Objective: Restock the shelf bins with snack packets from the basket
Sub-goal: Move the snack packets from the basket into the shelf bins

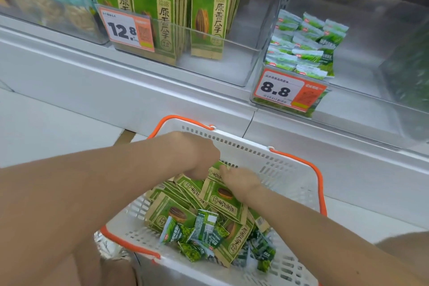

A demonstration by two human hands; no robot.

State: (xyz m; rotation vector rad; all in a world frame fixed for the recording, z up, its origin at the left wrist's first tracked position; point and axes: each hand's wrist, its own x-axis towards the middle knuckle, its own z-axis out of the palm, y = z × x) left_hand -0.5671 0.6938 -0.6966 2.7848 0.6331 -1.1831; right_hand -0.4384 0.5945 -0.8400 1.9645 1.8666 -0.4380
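one packet (216, 170) gripped by left hand (200, 158), right hand (241, 180), in basket (246, 146)

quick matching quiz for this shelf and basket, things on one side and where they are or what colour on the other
1 upright seed bags
2 shelved small packets
3 left hand
4 basket handles

a orange
b behind the 8.8 tag
c behind the 12.8 tag
d in the basket, on a loose seed bag

Pairs: 1-c, 2-b, 3-d, 4-a

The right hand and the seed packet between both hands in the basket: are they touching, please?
Touching. The head view shows the right hand with its fingertips on the seed packet, no gap visible.
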